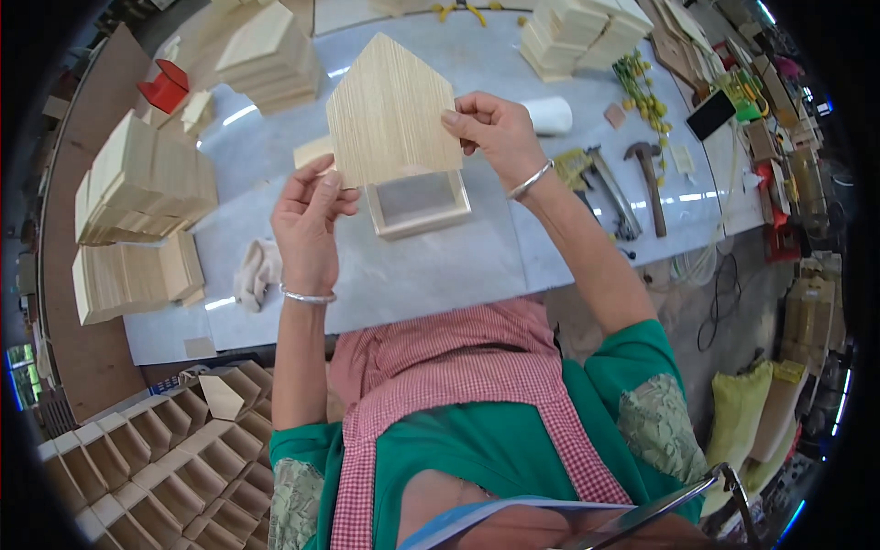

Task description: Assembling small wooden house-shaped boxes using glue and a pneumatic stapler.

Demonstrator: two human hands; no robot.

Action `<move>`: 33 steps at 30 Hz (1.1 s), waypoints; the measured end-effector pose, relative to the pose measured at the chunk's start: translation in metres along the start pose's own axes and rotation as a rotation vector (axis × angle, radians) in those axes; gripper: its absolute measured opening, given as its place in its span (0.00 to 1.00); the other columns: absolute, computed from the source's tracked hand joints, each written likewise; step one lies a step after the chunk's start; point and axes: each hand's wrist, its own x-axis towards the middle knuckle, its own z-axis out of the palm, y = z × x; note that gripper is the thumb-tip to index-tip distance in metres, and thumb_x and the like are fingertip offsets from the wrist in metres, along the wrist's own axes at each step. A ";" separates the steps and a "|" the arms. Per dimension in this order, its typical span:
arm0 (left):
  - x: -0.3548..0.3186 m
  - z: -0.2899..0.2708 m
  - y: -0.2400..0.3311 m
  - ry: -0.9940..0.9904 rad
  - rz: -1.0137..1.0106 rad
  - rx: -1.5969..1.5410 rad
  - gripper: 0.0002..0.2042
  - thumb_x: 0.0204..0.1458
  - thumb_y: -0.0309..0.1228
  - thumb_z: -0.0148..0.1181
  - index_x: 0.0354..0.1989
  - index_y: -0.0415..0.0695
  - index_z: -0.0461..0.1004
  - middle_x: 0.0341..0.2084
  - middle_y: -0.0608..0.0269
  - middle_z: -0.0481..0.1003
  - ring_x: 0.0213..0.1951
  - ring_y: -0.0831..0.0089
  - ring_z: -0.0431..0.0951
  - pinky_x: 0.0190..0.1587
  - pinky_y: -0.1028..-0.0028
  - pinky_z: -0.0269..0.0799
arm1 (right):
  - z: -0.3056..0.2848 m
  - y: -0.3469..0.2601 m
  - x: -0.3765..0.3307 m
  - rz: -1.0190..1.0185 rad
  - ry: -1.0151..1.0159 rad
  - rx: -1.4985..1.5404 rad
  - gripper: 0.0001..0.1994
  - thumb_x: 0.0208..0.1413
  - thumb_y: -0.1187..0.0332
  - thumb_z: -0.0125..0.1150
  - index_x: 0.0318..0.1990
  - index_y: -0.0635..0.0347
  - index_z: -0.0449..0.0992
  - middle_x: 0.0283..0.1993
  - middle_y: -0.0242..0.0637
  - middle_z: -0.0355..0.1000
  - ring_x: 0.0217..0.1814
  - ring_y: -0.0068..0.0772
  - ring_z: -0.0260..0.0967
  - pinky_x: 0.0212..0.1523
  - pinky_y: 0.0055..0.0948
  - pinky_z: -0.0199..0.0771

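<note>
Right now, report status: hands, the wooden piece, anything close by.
Left hand and right hand both grip the house-shaped wooden panel, held above the small wooden frame. Cloth lies beside left hand.

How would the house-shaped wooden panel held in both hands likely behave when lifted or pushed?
The house-shaped panel looks thin and flat, so probably light and stiff. The left hand and right hand pinch only its edges. Stood upright, it would likely tip; it wouldn't roll.

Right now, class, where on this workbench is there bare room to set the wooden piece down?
Bare grey tabletop lies between the open wooden frame and the near edge, right of the cloth. Crowded: panel stacks at left, hammer and tools at right.
</note>
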 end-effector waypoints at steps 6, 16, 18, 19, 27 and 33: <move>-0.028 0.006 -0.031 0.147 0.172 0.329 0.16 0.55 0.26 0.59 0.51 0.34 0.71 0.29 0.67 0.73 0.28 0.82 0.71 0.29 0.83 0.68 | -0.002 0.039 -0.026 -0.040 0.106 -0.051 0.09 0.53 0.69 0.64 0.36 0.67 0.75 0.28 0.32 0.75 0.28 0.17 0.69 0.29 0.19 0.69; -0.050 -0.007 -0.073 0.128 0.624 0.965 0.23 0.45 0.29 0.69 0.51 0.40 0.73 0.39 0.57 0.69 0.34 0.70 0.70 0.34 0.75 0.70 | 0.003 0.069 -0.048 -0.124 0.265 -0.351 0.09 0.54 0.69 0.63 0.36 0.66 0.76 0.29 0.29 0.74 0.30 0.15 0.67 0.34 0.18 0.70; -0.049 -0.009 -0.077 0.125 0.640 0.984 0.23 0.45 0.29 0.69 0.51 0.39 0.73 0.39 0.56 0.69 0.35 0.69 0.71 0.34 0.74 0.70 | 0.004 0.071 -0.047 -0.138 0.282 -0.406 0.09 0.53 0.68 0.64 0.37 0.65 0.76 0.29 0.30 0.73 0.30 0.16 0.67 0.34 0.19 0.70; -0.048 -0.009 -0.079 0.123 0.629 0.966 0.22 0.46 0.28 0.68 0.51 0.39 0.73 0.39 0.56 0.69 0.36 0.69 0.71 0.33 0.74 0.71 | 0.004 0.073 -0.046 -0.152 0.300 -0.461 0.10 0.52 0.67 0.65 0.37 0.64 0.76 0.30 0.30 0.73 0.29 0.17 0.67 0.33 0.19 0.70; -0.044 -0.007 -0.080 0.134 0.626 0.902 0.19 0.48 0.25 0.66 0.50 0.38 0.73 0.38 0.55 0.71 0.33 0.71 0.76 0.32 0.76 0.75 | 0.004 0.073 -0.042 -0.355 0.328 -0.837 0.10 0.51 0.67 0.61 0.38 0.62 0.75 0.33 0.40 0.69 0.28 0.34 0.72 0.32 0.32 0.73; -0.046 -0.010 -0.081 0.151 0.598 0.869 0.17 0.49 0.26 0.65 0.48 0.37 0.74 0.35 0.55 0.75 0.32 0.72 0.77 0.33 0.76 0.75 | -0.026 0.070 -0.076 -0.433 0.128 -0.808 0.08 0.53 0.71 0.59 0.39 0.62 0.74 0.31 0.39 0.68 0.26 0.33 0.69 0.29 0.29 0.70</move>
